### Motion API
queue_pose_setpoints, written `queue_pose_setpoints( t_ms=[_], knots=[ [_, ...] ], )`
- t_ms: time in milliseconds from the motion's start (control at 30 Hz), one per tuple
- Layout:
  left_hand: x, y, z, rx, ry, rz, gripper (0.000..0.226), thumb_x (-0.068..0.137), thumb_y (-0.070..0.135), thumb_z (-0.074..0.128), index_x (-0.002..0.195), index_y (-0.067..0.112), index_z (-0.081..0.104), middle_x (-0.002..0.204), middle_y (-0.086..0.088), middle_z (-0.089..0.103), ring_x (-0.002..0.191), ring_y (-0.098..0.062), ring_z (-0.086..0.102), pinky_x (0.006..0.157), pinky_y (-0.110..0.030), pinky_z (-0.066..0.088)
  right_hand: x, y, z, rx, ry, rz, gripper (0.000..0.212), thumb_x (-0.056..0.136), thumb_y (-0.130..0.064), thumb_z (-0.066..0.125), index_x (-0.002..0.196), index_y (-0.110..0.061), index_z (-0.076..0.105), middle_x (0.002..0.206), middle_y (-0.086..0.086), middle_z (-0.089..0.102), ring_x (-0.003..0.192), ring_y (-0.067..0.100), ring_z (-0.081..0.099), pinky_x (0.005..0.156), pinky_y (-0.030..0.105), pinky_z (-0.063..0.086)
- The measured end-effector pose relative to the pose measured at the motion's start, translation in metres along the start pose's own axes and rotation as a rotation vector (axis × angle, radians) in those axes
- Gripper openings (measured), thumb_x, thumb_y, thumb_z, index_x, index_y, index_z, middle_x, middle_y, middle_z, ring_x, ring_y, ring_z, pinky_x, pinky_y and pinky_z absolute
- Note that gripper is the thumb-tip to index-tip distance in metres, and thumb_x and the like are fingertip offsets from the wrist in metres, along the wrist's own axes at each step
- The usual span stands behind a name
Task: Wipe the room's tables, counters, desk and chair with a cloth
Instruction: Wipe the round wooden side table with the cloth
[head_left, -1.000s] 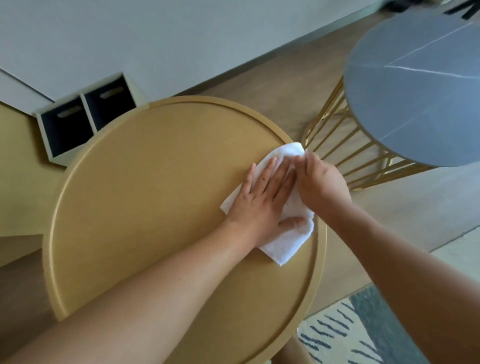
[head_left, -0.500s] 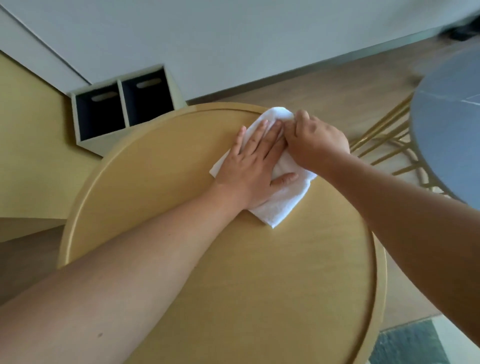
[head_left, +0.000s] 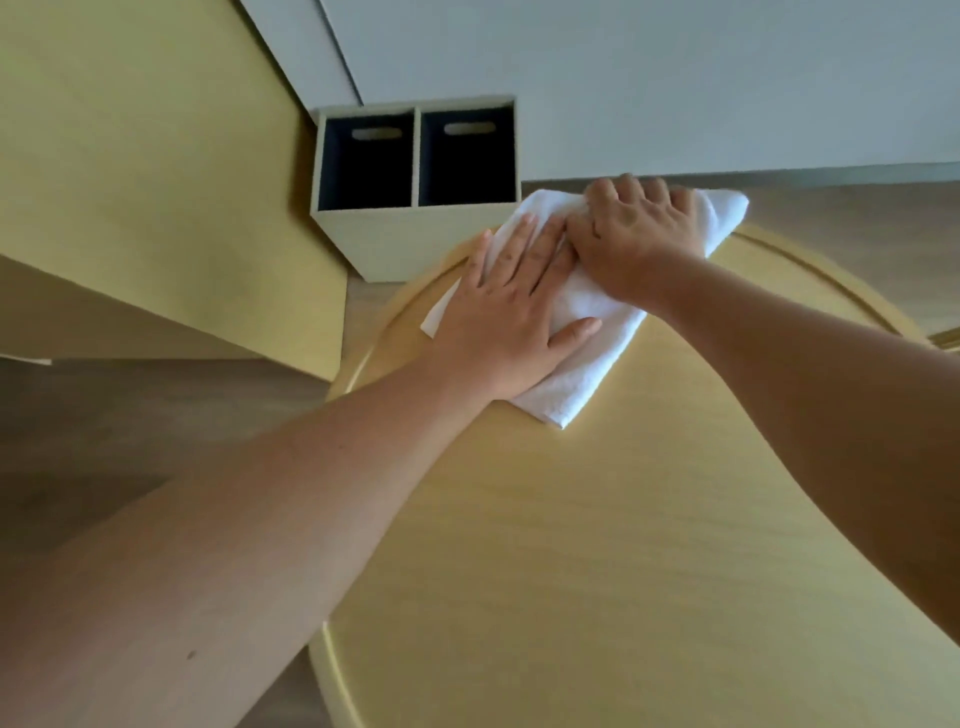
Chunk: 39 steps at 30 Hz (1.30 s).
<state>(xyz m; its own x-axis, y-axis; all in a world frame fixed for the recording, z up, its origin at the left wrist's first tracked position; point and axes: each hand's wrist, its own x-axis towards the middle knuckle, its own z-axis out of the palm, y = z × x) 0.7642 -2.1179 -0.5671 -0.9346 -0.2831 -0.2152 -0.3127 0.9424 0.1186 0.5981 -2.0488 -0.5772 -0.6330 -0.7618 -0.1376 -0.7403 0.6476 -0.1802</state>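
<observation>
**A:** Status on the round tabletop (head_left: 623, 545)?

**B:** Cloth (head_left: 582, 364) has travelled. A second ago it sat at the right-hand rim, next to the grey table with the gold legs. Half a second ago it was further round toward the far side. Now it's at the far rim, nearest the wall (head_left: 675, 78), with its upper corner hanging past the edge.

**A:** Hands?

**B:** Both on the cloth, side by side and touching. Left hand (head_left: 511, 317) is flat, fingers straight, palm pressing the cloth down. Right hand (head_left: 636, 234) has fingers curled over the cloth's far end — looks like it grips a fold there, though the fingertips are hidden, so I can't confirm how tight.

**A:** So it's following the rim?

**B:** That's my read — an arc along the raised lip from the right side to the far side. The grey table has dropped out of view; the two-slot storage box (head_left: 415, 171) on the floor is now straight ahead, just beyond the rim.

**A:** What's that mean for progress?

**B:** Part of this rim is probably covered. Left side and near side look untouched from here, and I can't tell whether the centre's been done. Counters, desk and chair aren't in view at all, so likely early in the job.

**A:** Risks?

**B:** Minor. The overhanging corner could drag off the edge if the left palm lifts.
</observation>
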Motion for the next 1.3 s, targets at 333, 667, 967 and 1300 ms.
queue_pose_setpoints(
  t_ms=[333,667,967,1300],
  knots=[
    [-0.110,-0.052,0.015,-0.056,0.083,-0.218,0.080,0.102,0.061,0.016,0.163,0.010,0.002,0.170,-0.012,-0.005,0.157,-0.026,-0.011,0.127,-0.048,0.006,-0.020,-0.124,0.019,-0.043,-0.024,-0.317,0.054,0.097,-0.053,0.019,0.105,-0.018,0.059,0.113,0.007,0.061,0.116,0.031,0.048,0.109,0.046,0.025],
    [-0.234,-0.044,0.033,-0.410,0.240,-0.345,0.081,0.097,0.044,0.060,0.157,0.001,0.027,0.166,-0.017,0.022,0.147,-0.028,0.036,0.114,-0.040,0.039,-0.111,-0.208,0.031,-0.057,-0.126,-0.522,0.046,0.099,-0.047,0.029,0.114,-0.020,0.063,0.124,0.003,0.057,0.134,0.029,0.039,0.124,0.046,0.008],
    [-0.351,-0.031,0.077,-0.294,0.062,-0.097,0.098,0.098,0.071,0.037,0.161,0.002,0.008,0.166,-0.028,0.007,0.156,-0.037,0.011,0.119,-0.055,0.032,-0.236,-0.225,0.043,0.035,-0.231,-0.568,0.051,0.107,-0.044,0.030,0.146,-0.018,0.049,0.169,0.009,0.021,0.158,0.029,0.003,0.127,0.049,-0.001],
    [-0.358,-0.011,0.083,0.009,0.114,0.269,0.089,0.094,0.071,0.045,0.156,0.008,0.033,0.167,-0.019,0.020,0.155,-0.035,0.018,0.122,-0.058,0.024,-0.366,-0.196,0.055,0.233,-0.029,0.012,0.058,0.107,-0.038,0.028,0.157,-0.011,0.036,0.167,0.011,0.021,0.157,0.031,0.013,0.124,0.056,0.019]
  ],
)
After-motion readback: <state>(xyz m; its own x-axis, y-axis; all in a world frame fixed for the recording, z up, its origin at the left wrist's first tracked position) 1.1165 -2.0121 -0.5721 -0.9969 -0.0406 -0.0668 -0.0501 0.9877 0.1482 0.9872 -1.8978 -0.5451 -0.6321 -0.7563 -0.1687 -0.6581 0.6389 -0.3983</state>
